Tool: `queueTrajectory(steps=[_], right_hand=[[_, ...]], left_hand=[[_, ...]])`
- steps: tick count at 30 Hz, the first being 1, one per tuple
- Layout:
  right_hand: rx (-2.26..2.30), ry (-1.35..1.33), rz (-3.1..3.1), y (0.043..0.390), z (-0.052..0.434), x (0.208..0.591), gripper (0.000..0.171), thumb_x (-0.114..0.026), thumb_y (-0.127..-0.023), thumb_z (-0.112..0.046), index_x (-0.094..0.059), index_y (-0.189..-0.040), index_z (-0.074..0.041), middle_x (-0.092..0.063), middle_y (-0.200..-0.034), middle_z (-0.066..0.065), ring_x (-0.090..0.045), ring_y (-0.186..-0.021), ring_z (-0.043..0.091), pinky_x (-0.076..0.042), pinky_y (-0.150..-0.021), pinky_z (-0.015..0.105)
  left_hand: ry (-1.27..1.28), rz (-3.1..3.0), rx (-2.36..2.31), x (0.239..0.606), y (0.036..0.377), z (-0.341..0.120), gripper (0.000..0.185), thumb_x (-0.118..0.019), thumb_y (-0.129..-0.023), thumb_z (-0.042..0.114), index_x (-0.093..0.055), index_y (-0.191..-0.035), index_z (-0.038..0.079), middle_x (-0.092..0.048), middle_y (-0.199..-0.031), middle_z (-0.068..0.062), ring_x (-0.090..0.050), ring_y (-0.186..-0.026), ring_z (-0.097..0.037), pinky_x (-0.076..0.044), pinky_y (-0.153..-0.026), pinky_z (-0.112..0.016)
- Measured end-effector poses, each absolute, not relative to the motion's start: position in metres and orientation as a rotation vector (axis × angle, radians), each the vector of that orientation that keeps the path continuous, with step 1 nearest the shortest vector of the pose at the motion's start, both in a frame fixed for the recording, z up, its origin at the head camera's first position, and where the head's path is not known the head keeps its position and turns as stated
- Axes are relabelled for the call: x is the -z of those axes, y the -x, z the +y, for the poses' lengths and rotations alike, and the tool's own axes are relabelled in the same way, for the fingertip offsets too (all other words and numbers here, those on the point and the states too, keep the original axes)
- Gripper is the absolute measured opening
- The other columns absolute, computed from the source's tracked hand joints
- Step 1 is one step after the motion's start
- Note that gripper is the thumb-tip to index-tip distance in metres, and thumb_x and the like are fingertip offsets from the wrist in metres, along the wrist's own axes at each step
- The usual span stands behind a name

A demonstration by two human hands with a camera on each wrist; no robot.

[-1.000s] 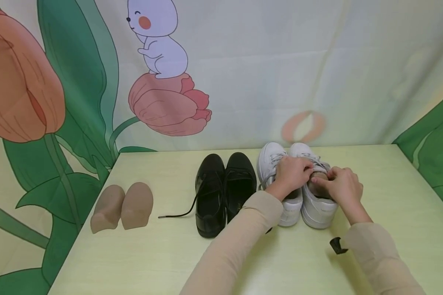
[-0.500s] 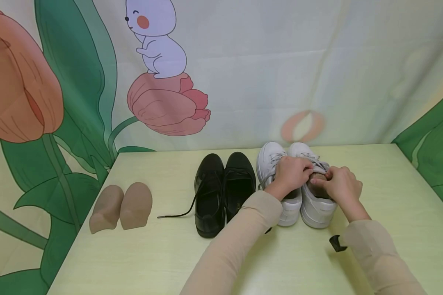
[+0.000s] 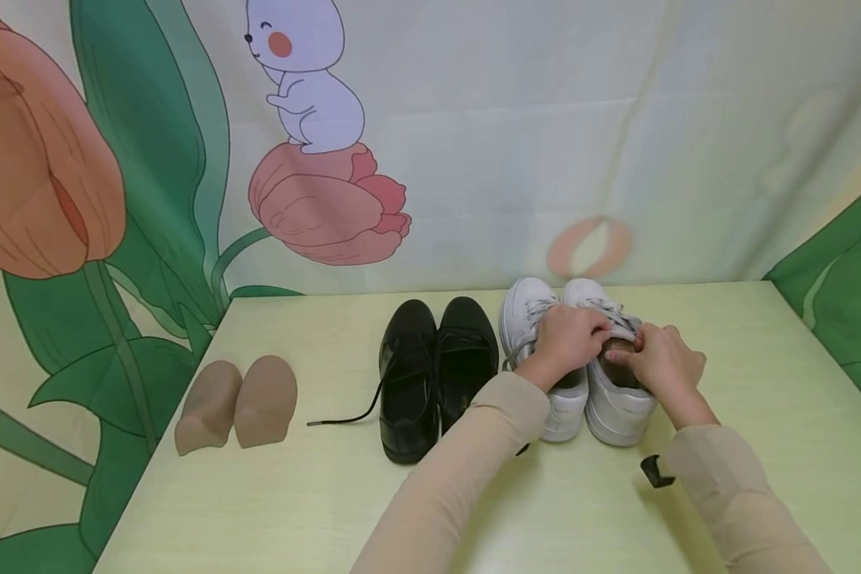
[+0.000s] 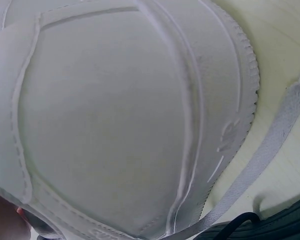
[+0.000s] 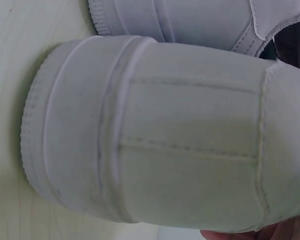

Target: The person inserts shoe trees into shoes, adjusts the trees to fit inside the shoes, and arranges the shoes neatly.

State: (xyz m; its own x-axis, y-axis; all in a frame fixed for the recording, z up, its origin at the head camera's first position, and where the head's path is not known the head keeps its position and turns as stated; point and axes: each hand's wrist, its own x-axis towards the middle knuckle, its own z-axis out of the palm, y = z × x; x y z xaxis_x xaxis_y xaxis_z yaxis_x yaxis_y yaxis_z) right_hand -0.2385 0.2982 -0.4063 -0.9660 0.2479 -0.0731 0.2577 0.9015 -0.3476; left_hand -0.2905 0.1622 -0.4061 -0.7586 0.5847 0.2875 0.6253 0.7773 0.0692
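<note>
In the head view, both hands are at the right-hand white sneaker (image 3: 620,414). My left hand (image 3: 572,335) grips it near the tongue and laces, on the left of its opening. On the opening's right edge, my right hand (image 3: 666,363) curls its fingers, with the thumb reaching inside. A brown toe-shaped insert (image 3: 619,347) shows within the opening, mostly hidden. The left-hand white sneaker (image 3: 526,309) stands alongside, partly behind my left hand. Close up, the left wrist view has a white sneaker's side (image 4: 105,100); the right wrist view has a sneaker heel (image 5: 190,125).
Left of the sneakers stand two black shoes, a left one (image 3: 407,430) and a right one (image 3: 466,319), with a black lace (image 3: 347,419) trailing onto the table (image 3: 258,518). Two tan toe-shaped inserts lie farther left, one (image 3: 208,402) beside the other (image 3: 265,399). A printed curtain (image 3: 488,159) hangs behind.
The brown insert in the right-hand sneaker looks deeper and darker inside the opening than before. Both hands have stayed nearly in place.
</note>
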Motion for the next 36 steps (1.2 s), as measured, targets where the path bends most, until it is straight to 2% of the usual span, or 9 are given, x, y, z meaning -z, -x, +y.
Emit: queueTrajectory(steps=[9,12,16,18,24,30,36], right_hand=[[0.563,-0.443,3.057,0.2391,0.2971,0.4071,0.049,-0.066,-0.070,-0.050,-0.049,-0.075,-0.005,-0.052,-0.078,0.013,-0.051,-0.077,0.028,-0.033,-0.063,0.047],[0.609,-0.496,3.045,0.2392,0.2975,0.4083,0.058,-0.068,-0.068,-0.051,-0.044,-0.087,-0.001,-0.054,-0.080,0.016,-0.053,-0.078,0.032,-0.033,-0.064,0.047],[0.670,-0.520,3.015,0.2394,0.2986,0.4092,0.080,-0.068,-0.068,-0.050,-0.032,-0.116,0.003,-0.055,-0.101,0.028,-0.053,-0.091,0.039,-0.032,-0.070,0.050],[0.666,-0.493,3.010,0.2400,0.2995,0.4093,0.080,-0.067,-0.070,-0.050,-0.032,-0.121,0.000,-0.053,-0.108,0.029,-0.052,-0.095,0.040,-0.032,-0.071,0.051],[0.618,-0.435,3.001,0.2416,0.3020,0.4089,0.065,-0.064,-0.070,-0.054,-0.042,-0.104,-0.004,-0.056,-0.098,0.024,-0.053,-0.088,0.038,-0.034,-0.067,0.050],[0.595,-0.423,3.003,0.2439,0.3021,0.4089,0.061,-0.065,-0.070,-0.053,-0.041,-0.097,-0.004,-0.056,-0.088,0.019,-0.054,-0.082,0.036,-0.034,-0.066,0.049],[0.580,-0.416,3.007,0.2452,0.3026,0.4097,0.057,-0.066,-0.071,-0.050,-0.042,-0.094,-0.004,-0.054,-0.083,0.017,-0.054,-0.080,0.035,-0.034,-0.066,0.051]], left_hand=[[0.950,-2.745,0.189,0.4058,0.2895,0.1629,0.017,-0.053,-0.086,0.037,-0.065,-0.098,0.039,-0.065,-0.091,0.023,-0.062,-0.084,-0.005,-0.042,-0.077,-0.023],[0.958,-2.745,0.185,0.4062,0.2894,0.1627,0.017,-0.053,-0.086,0.037,-0.065,-0.098,0.039,-0.065,-0.092,0.023,-0.062,-0.084,-0.005,-0.042,-0.078,-0.024],[0.978,-2.732,0.179,0.4067,0.2898,0.1621,0.017,-0.053,-0.086,0.037,-0.065,-0.097,0.039,-0.065,-0.091,0.023,-0.062,-0.083,-0.006,-0.042,-0.078,-0.025],[0.994,-2.724,0.177,0.4066,0.2902,0.1617,0.015,-0.053,-0.086,0.036,-0.066,-0.094,0.038,-0.065,-0.089,0.022,-0.062,-0.081,-0.006,-0.042,-0.077,-0.025],[1.035,-2.699,0.130,0.4074,0.2911,0.1616,0.013,-0.053,-0.086,0.036,-0.065,-0.088,0.036,-0.065,-0.085,0.021,-0.061,-0.079,-0.006,-0.042,-0.073,-0.025],[1.049,-2.691,0.053,0.4062,0.2885,0.1618,0.012,-0.053,-0.086,0.035,-0.064,-0.083,0.034,-0.065,-0.081,0.019,-0.060,-0.076,-0.004,-0.039,-0.069,-0.024],[1.063,-2.673,0.005,0.4056,0.2863,0.1622,0.011,-0.054,-0.084,0.034,-0.064,-0.080,0.035,-0.064,-0.080,0.020,-0.061,-0.076,-0.002,-0.039,-0.073,-0.023]])
